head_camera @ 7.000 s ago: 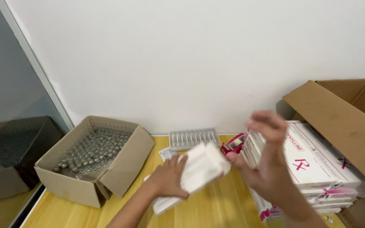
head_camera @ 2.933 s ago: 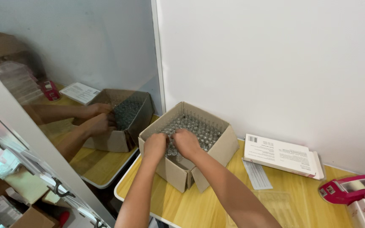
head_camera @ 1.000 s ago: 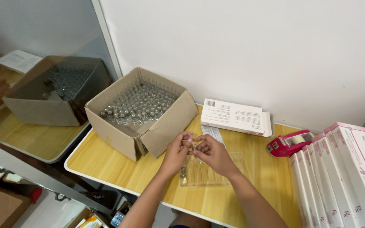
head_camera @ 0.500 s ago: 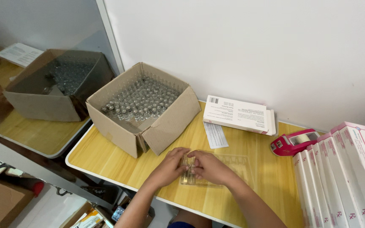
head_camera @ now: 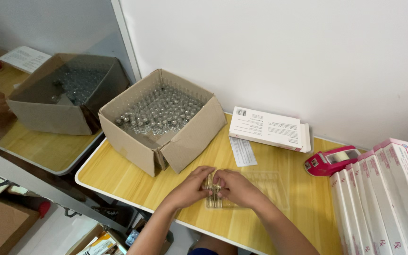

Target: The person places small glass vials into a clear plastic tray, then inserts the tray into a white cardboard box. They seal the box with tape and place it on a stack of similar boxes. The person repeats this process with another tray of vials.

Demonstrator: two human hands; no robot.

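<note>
Yellow wooden surface (head_camera: 133, 177) against a white wall: clear plastic vial tray (head_camera: 256, 191) lies flat at the near edge, long axis running left-right. Both hands meet at the tray's left end, left hand (head_camera: 191, 186) and right hand (head_camera: 236, 188) each with fingers curled, pinching small glass vials (head_camera: 212, 183) together over the end slots. The rest of the tray stretches right, past the right hand; cardboard box of vials (head_camera: 159, 118) sits back-left, nearer the left hand.

Cardboard box of vials (head_camera: 161, 120), flat white carton (head_camera: 267, 129), pink tape dispenser (head_camera: 330, 160)
</note>
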